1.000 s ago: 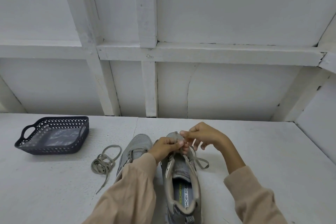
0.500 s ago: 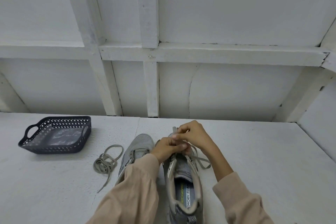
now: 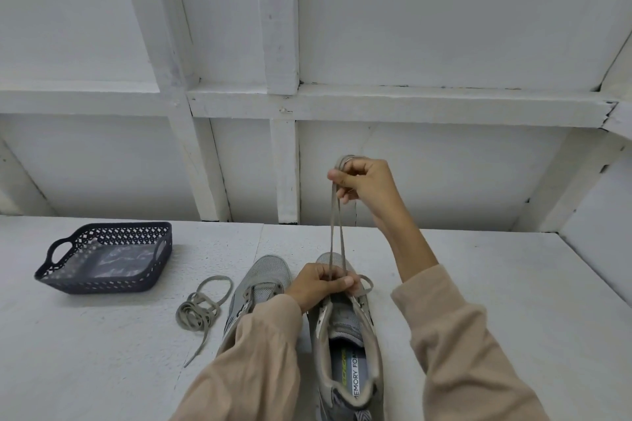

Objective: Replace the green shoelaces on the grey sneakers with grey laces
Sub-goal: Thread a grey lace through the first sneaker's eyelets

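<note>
The right hand [image 3: 367,186] was raised well above the table [image 3: 496,284], closed around a bunched loop of lace [image 3: 333,232]. Two strands ran down from it, taut and almost upright, converging toward the left hand [image 3: 318,285]. That hand sat low, fingers curled over the throat of the sneaker [image 3: 345,328] on the right. The strands came out between its fingers, though whether it pinched them as well as the shoe could not be told. So the hands were well apart, one nearly straight above the other and a little farther off, with the lace as the line between them. The sneaker lay with its long axis running near to far, heel and open collar toward the person and toe pointing away. The pull therefore stood roughly square to the shoe, up and out of the eyelets. The left hand was the nearer one to the eyelets and probably served as the anchor. The lace looked greyish, so its colour could not settle which lace it was. The other sneaker [image 3: 265,275] lay just left, parallel, with a loose lace [image 3: 200,311] coiled farther left and a dark basket [image 3: 68,278] beyond that.
</note>
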The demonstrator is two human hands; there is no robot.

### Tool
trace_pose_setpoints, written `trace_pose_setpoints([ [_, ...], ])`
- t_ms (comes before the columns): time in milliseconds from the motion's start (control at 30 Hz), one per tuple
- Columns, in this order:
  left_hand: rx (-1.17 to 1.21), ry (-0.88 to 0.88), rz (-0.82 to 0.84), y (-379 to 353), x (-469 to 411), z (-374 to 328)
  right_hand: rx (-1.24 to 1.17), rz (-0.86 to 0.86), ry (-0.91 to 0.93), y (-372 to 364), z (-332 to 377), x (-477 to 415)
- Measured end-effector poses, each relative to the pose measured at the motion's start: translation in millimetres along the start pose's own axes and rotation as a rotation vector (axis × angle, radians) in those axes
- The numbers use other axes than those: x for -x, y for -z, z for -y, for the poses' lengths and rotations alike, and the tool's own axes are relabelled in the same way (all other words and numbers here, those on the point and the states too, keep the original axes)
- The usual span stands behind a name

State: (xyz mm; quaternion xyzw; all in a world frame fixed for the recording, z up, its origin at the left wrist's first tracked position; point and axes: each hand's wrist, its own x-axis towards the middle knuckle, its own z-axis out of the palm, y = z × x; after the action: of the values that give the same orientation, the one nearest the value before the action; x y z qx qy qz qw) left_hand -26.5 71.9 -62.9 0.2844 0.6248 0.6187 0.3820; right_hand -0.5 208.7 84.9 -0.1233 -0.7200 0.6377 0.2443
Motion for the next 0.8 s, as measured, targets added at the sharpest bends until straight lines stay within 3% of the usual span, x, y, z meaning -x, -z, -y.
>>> trace_pose_setpoints([
  [133,0.018,-0.001,0.024,-1.5,1.5,-4.6,0.080,0.055,-0.130,-1.5,-20.6,1.0],
  [333,0.057,-0.001,0.032,-2.3,1.7,-7.2,0.718,0.295,-0.320,16.7,-51.7,15.4],
  [433,0.068,0.003,0.031,-2.4,2.2,-7.7,0.833,0.449,-0.428,26.7,-53.7,26.5],
  [567,0.051,0.006,0.017,-2.7,1.0,-7.3,0.806,0.541,-0.492,24.7,-64.6,39.9],
  [800,-0.009,0.023,-0.001,-1.5,2.4,-8.6,0.398,0.310,-0.306,7.7,-71.0,51.4],
])
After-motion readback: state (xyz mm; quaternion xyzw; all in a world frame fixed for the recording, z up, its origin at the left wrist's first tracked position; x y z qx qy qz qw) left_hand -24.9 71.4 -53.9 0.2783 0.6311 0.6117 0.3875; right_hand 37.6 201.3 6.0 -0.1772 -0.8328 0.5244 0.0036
